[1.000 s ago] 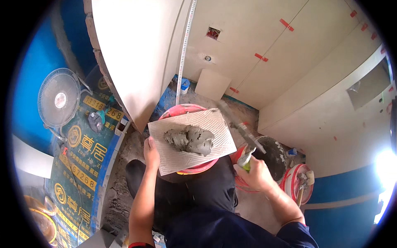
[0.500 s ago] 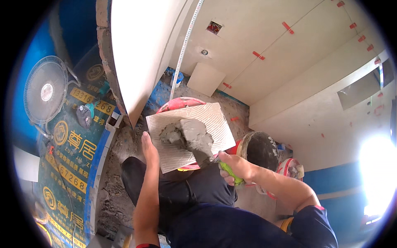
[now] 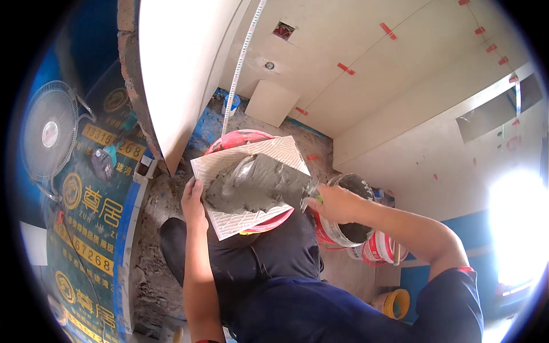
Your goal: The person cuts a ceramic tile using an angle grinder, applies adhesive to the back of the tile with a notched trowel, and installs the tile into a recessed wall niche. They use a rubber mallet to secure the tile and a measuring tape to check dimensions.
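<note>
A square tile (image 3: 227,224) lies tilted with its pale ridged back up, above a red tub (image 3: 240,139) in front of my knees. Grey mortar (image 3: 251,183) covers a wide band across its middle. My left hand (image 3: 195,207) grips the tile's left edge, thumb and fingers around the rim. In my closed right hand (image 3: 338,204) is a trowel (image 3: 319,199) with a green handle, mostly hidden by the fingers. Its blade reaches left over the tile and is smeared with mortar, so its outline is hard to make out.
Close by my right arm stands a mortar-crusted red bucket (image 3: 327,231), with a yellow bucket (image 3: 396,303) behind. A measuring strip (image 3: 242,66) rises beyond the tub, near a loose tile (image 3: 272,103) against the wall. At left are a fan (image 3: 50,132) and a cordless tool (image 3: 103,163).
The trowel has swept left and up over the tile, and the mortar lies spread wider. My left fingers have curled onto the tile's edge. The whole view has shifted slightly.
</note>
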### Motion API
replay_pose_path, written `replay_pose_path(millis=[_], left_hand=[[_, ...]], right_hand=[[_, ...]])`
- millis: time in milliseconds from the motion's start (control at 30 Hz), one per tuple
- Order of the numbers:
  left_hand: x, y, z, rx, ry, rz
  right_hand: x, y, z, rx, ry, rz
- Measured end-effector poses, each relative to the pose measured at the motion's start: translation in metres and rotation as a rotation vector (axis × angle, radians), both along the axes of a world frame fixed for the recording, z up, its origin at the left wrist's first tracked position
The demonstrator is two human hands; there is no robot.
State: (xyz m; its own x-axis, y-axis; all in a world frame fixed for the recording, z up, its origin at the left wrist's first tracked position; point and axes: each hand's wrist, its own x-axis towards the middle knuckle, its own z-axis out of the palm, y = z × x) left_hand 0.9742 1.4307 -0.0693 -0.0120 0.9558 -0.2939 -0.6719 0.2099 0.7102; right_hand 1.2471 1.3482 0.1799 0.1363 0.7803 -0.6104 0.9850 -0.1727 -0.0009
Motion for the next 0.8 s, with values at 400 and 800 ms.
replay_pose_path(millis=[400,800], left_hand=[[0.012,-0.004,0.017,0.024,-0.031,0.082],[0.012,-0.003,0.012,-0.01,0.125,0.119]], right_hand=[[-0.006,-0.02,-0.016,-0.426,0.678,-0.764],[0.028,-0.01,-0.035,0.116,-0.087,-0.074]])
